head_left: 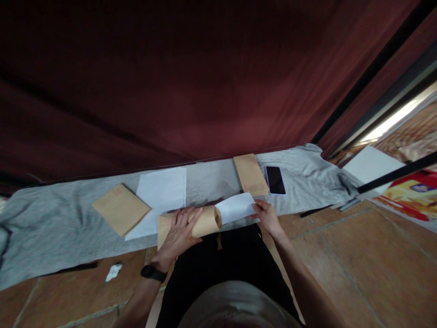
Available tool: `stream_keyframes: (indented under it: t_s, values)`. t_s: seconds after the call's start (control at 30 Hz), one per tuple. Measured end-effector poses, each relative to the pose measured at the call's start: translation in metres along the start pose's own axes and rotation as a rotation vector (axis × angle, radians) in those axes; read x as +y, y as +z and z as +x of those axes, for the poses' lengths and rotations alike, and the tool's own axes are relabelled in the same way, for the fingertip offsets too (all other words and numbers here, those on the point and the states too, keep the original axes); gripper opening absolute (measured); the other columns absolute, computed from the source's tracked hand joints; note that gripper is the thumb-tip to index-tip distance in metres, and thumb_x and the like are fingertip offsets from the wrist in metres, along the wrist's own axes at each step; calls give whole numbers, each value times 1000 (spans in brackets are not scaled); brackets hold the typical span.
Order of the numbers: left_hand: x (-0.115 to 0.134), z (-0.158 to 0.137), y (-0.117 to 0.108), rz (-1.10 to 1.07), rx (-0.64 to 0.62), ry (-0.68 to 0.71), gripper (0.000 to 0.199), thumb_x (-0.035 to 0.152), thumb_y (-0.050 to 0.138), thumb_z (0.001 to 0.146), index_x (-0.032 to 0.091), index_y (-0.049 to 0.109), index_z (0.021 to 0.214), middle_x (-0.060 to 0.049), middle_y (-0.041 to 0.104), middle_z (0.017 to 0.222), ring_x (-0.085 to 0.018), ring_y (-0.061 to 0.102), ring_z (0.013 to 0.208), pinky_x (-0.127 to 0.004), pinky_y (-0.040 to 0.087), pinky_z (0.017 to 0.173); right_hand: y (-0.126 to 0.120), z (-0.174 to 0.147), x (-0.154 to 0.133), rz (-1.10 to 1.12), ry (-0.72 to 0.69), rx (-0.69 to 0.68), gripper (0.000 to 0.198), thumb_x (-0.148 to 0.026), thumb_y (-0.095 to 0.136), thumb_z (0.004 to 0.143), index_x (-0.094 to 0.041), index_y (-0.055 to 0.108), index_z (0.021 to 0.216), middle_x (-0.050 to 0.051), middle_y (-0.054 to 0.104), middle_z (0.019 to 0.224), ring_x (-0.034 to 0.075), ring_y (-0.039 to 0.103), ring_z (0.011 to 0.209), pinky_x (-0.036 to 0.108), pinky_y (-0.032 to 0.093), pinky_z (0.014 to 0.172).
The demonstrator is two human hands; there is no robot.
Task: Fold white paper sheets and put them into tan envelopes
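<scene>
My left hand (182, 231), with a dark band on its wrist, holds a brown paper envelope (208, 218) just above my lap, its fingers laid across the top and the thumb at the near side. The envelope's right end gapes open in a curve. A folded white sheet of paper (236, 206) lies partly inside that mouth and sticks out to the right. Its outer end is pinched between the thumb and fingers of my right hand (266, 215). How far the sheet reaches into the envelope is hidden.
A grey cloth (211, 175) covers the narrow surface. To the left, a brown envelope stack (121, 208) overlaps white sheets (164, 189). More brown envelopes (251, 173) lie beside a phone (275, 180) on the right. A dark red curtain (205, 91) hangs behind. White scrap (114, 272) lies on the tiled floor.
</scene>
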State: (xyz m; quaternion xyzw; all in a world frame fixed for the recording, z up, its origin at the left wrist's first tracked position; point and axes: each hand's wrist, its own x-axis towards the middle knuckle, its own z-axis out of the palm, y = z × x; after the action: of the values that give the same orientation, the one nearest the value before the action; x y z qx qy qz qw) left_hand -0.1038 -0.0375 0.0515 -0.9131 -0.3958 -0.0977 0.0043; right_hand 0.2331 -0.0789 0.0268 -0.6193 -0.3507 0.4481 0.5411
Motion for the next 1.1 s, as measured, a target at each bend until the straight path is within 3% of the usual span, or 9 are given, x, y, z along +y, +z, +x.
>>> stream_keyframes:
  t_s: [0.27,0.5,0.7,0.9,1.1]
  values:
    - [0,1,1,-20,5,-16,110,37,86,65,19,26,156,-20,48,144,-39,44,136,-58,27,117,8,-4,-4,-27,-49,38,42,-57,66,76,-18,73,91,6,70,81,23,65,74,35,62,57]
    - [-2,0,7,-35,15,-61,114,39,84,67,20,18,158,-20,48,145,-39,44,136,-59,28,116,8,-20,14,-2,-73,106,44,-60,63,79,-19,72,94,6,72,87,24,66,78,36,62,61]
    - [-2,-1,8,-32,7,-75,113,39,82,69,21,16,158,-20,47,145,-39,43,137,-59,27,116,1,-28,30,-195,-79,47,45,-58,56,85,-18,74,99,7,74,89,25,68,81,39,62,73]
    - [-1,-1,8,-29,13,-66,112,39,82,68,20,17,158,-21,46,146,-39,42,138,-60,26,117,0,-23,29,-92,-23,24,50,-62,59,81,-19,74,99,9,74,93,27,68,80,40,64,63]
    - [0,0,6,-37,4,-53,113,39,84,67,19,20,158,-21,46,146,-39,42,138,-60,24,118,-2,-19,28,-176,-53,-32,40,-55,58,85,-20,75,95,7,74,86,24,69,73,41,64,68]
